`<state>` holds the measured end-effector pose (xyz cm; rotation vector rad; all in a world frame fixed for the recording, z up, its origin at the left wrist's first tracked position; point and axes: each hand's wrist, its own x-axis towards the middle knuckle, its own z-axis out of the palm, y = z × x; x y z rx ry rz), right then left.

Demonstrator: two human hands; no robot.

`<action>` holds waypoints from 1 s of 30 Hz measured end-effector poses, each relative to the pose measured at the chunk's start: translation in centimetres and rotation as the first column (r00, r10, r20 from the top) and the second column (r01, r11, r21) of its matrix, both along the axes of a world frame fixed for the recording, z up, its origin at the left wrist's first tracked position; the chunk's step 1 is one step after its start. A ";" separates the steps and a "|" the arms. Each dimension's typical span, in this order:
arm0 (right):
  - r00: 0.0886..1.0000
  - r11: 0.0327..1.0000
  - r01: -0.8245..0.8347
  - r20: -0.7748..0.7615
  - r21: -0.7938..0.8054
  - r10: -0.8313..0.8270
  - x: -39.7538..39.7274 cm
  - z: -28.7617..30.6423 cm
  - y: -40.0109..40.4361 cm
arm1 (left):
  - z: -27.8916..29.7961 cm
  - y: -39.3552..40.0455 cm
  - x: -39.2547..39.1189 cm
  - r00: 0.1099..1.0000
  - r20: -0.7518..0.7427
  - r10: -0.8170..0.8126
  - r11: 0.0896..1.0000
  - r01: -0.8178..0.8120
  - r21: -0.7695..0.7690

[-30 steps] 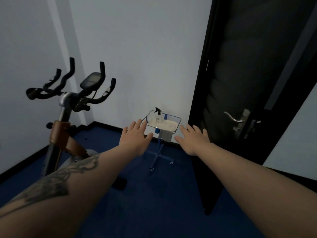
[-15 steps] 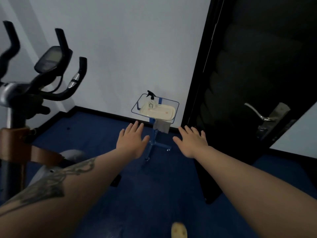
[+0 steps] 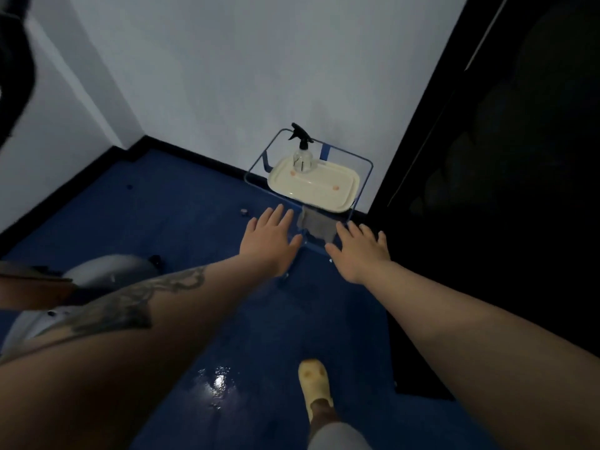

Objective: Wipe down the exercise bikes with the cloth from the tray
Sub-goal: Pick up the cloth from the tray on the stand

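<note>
Both arms reach forward over a dark blue floor [image 3: 168,203]. The left hand [image 3: 269,243] is spread flat, palm down, fingers wide and holding nothing; its forearm carries a dark tattoo [image 3: 130,303]. The right hand [image 3: 358,251] is likewise flat and spread, fingers apart, also empty. The two hands hover side by side, a gap between them.

Beyond the hands stands a small stand [image 3: 365,164] with a thin blue frame, set against the white wall [image 3: 259,60] near the corner of the room. On its top lies a cream tray [image 3: 324,190]. A clear spray bottle [image 3: 301,155] with a black trigger head stands upright on the far left part of the tray. A grey cloth [image 3: 316,225] hangs off the near edge of the stand, just below the tray, and shows in the gap between the two hands; neither hand touches it.

To the right is a black door [image 3: 503,157], very dark. At the left edge parts of an exercise bike [image 3: 107,271] show: a pale rounded housing low down, and a black blurred shape in the upper left corner. Near the bottom, one foot in a pale yellow shoe [image 3: 314,383] rests on the floor, beside a bright glint on the glossy surface.
</note>
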<state>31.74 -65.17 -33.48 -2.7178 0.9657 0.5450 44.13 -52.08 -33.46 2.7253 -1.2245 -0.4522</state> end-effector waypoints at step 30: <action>0.993 0.995 -0.097 0.064 0.022 0.095 14.7 -19.0 -16.5 | -18.7 -14.0 9.8 0.954 -0.203 0.221 0.975 -0.207 0.085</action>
